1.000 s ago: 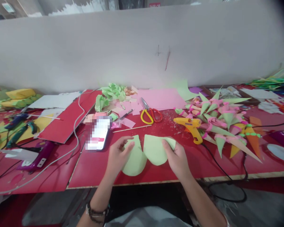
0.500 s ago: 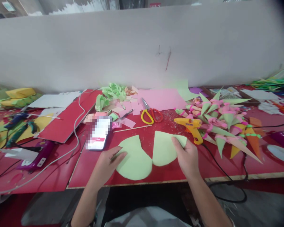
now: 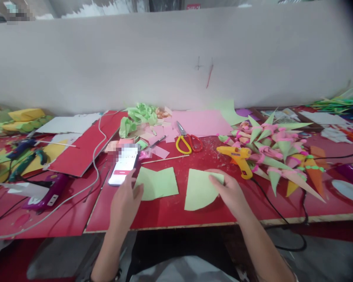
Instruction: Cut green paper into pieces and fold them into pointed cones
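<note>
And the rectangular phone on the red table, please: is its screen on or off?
On. The phone has a brightly lit white screen, with a red bar across its lower part.

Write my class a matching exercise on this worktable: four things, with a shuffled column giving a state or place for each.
1. Light-green paper piece with a curved edge
2. Dark-edged phone
3. Metal scissors
4. Yellow plastic glue gun

A. One handle yellow, one red
B. Beside the pink-and-green paper cones
C. In the right hand
D. Screen lit

Pairs: 1-C, 2-D, 3-A, 4-B
</note>
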